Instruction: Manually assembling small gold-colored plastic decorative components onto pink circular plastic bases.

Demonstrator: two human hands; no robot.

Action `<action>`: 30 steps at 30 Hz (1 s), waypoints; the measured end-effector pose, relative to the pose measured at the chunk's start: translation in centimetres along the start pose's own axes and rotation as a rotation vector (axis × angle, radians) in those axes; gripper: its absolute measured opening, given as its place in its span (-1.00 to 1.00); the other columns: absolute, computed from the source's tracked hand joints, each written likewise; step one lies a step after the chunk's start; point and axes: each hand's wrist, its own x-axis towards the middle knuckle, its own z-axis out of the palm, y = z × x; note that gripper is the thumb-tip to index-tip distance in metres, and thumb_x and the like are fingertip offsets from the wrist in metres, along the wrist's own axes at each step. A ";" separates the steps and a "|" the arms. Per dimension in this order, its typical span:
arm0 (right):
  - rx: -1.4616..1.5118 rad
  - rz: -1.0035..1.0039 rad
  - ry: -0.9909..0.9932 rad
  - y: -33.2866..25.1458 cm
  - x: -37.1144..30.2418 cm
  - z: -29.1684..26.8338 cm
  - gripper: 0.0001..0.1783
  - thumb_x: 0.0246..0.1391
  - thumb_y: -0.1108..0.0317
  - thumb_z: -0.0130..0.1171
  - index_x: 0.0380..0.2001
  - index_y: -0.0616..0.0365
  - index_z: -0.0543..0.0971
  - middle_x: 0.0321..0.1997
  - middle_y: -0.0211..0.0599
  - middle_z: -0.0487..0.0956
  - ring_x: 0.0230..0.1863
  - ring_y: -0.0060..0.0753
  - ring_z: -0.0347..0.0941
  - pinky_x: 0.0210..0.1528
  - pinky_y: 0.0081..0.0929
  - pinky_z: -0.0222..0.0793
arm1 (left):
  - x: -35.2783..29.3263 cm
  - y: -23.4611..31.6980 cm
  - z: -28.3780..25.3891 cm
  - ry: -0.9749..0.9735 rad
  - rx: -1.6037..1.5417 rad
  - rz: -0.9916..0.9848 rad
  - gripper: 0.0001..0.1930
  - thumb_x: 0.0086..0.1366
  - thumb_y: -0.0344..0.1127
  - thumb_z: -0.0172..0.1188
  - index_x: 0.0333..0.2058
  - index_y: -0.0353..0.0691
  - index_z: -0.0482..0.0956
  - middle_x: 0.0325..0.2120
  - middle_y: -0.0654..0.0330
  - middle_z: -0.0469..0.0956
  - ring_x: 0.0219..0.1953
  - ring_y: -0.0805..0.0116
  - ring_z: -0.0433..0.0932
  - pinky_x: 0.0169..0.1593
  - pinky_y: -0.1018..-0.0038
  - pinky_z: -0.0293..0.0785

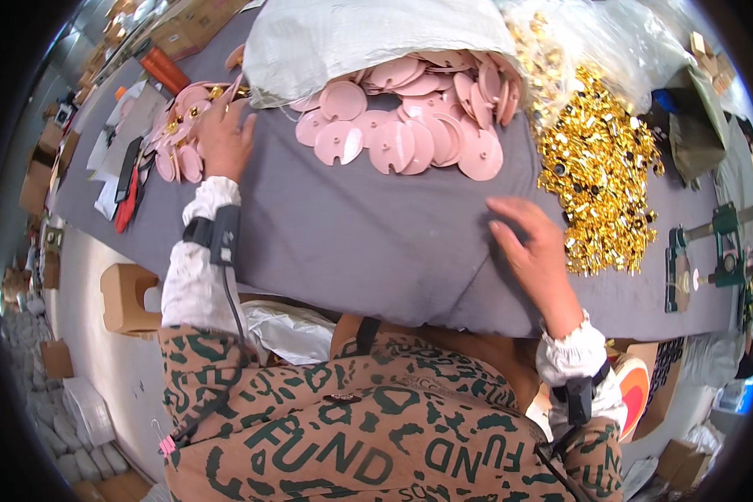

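Observation:
My left hand (224, 140) is at the right side of a small pile of pink discs fitted with gold pieces (176, 117), its fingers spread and seemingly touching the pile's edge. Over the grey cloth on the right, my right hand (534, 255) hangs with thumb and forefinger apart and nothing between them. Beyond it, plain pink discs (391, 146), some notched, spill from the mouth of a white sack (376, 38). To the right of these lies a heap of shiny gold pieces (598, 180), with a few black ones mixed in.
A grey cloth (351, 243) covers the table. At its left lie a black and red tool (127, 184) and an orange-brown roll (163, 69). A green metal clamp-like device (724, 251) stands at the right edge. A cardboard box (128, 299) sits on the floor.

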 end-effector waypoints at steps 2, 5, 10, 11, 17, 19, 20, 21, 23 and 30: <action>-0.150 -0.086 0.057 0.6 1.8 1.1 -0.56 -0.02 0.44 0.28 0.00 0.09 0.55 0.10 -0.09 0.50 0.14 -0.03 0.39 0.16 -0.27 0.31 | 0.9 4.2 0.3 -0.236 -0.812 -0.174 -0.70 0.28 -0.20 0.16 -0.07 -0.18 0.56 0.00 0.10 0.53 0.07 -0.01 0.44 0.15 0.25 0.32; -0.230 -0.062 0.072 1.1 5.0 2.9 -0.38 -0.05 0.32 0.33 0.14 0.02 0.44 0.27 -0.02 0.33 0.28 0.05 0.22 0.27 -0.17 0.19 | 1.4 8.6 2.6 -0.330 -0.983 -0.300 -0.58 0.31 -0.03 0.11 -0.02 -0.21 0.54 -0.03 -0.03 0.54 0.01 -0.06 0.51 0.12 0.32 0.36; -0.204 0.225 0.053 3.3 6.4 5.0 -0.22 -0.09 0.15 0.36 0.23 0.00 0.33 0.32 0.05 0.25 0.30 0.13 0.18 0.32 -0.10 0.13 | 0.0 16.5 1.5 -0.310 -1.060 -0.435 -0.43 0.30 0.10 0.06 0.13 -0.18 0.43 0.04 -0.14 0.49 0.10 -0.08 0.45 0.17 0.28 0.32; -0.172 0.170 0.097 3.8 5.8 5.5 -0.28 -0.10 0.17 0.36 0.17 0.06 0.39 0.25 0.01 0.34 0.26 0.10 0.23 0.28 -0.11 0.17 | -0.2 18.0 -1.1 -0.360 -1.234 -0.475 -0.44 0.29 0.08 0.06 0.18 -0.06 0.38 0.03 -0.11 0.50 0.13 -0.08 0.42 0.16 0.29 0.33; -0.037 0.151 0.176 2.5 2.0 4.5 -0.35 -0.15 0.19 0.38 0.06 0.14 0.49 0.04 -0.09 0.51 0.14 0.04 0.32 0.20 -0.15 0.22 | -4.0 24.7 -7.7 -0.541 -0.847 -0.157 -0.48 0.31 0.07 0.04 0.18 0.02 0.39 0.13 0.19 0.44 0.33 -0.25 0.04 0.32 -0.23 -0.29; -0.013 0.191 0.180 2.8 1.2 4.3 -0.35 -0.16 0.19 0.39 0.06 0.13 0.48 0.04 -0.09 0.51 0.14 0.04 0.32 0.21 -0.16 0.22 | -5.1 25.8 -8.1 -0.538 -0.941 -0.102 -0.48 0.32 0.08 0.03 0.18 0.03 0.38 0.16 0.18 0.41 0.33 -0.29 0.01 0.31 -0.24 -0.29; -0.076 0.174 0.214 3.0 0.8 4.4 -0.34 -0.17 0.20 0.39 0.06 0.14 0.47 0.03 -0.08 0.51 0.14 0.04 0.32 0.21 -0.16 0.21 | -5.3 26.4 -8.6 -0.527 -1.036 -0.045 -0.48 0.32 0.08 0.02 0.18 0.03 0.38 0.18 0.17 0.37 0.34 -0.33 -0.02 0.31 -0.24 -0.29; -0.140 0.156 0.247 3.1 0.5 4.3 -0.33 -0.18 0.21 0.40 0.07 0.14 0.47 0.02 -0.08 0.51 0.13 0.04 0.32 0.21 -0.16 0.21 | -5.5 26.7 -9.5 -0.534 -1.019 -0.018 -0.48 0.33 0.07 0.04 0.18 -0.03 0.36 0.21 0.17 0.33 0.34 -0.24 0.02 0.32 -0.22 -0.28; -0.114 0.193 0.238 2.9 0.3 3.6 -0.32 -0.19 0.24 0.40 0.07 0.14 0.46 0.00 -0.08 0.51 0.13 0.03 0.32 0.21 -0.16 0.21 | -5.2 25.9 -10.1 -0.557 -1.099 0.046 -0.46 0.29 0.03 0.12 0.18 -0.05 0.36 0.20 0.15 0.33 0.34 -0.19 0.05 0.33 -0.17 -0.26; 0.175 0.072 0.235 1.4 -0.5 3.0 -0.34 -0.26 0.43 0.41 0.03 0.12 0.49 -0.09 -0.11 0.47 0.02 -0.02 0.41 0.07 -0.32 0.35 | -5.2 25.6 -12.0 -0.314 -1.007 0.222 -0.31 -0.09 -0.30 0.45 0.08 -0.14 0.40 0.04 0.09 0.42 0.18 -0.03 0.32 0.24 0.14 0.12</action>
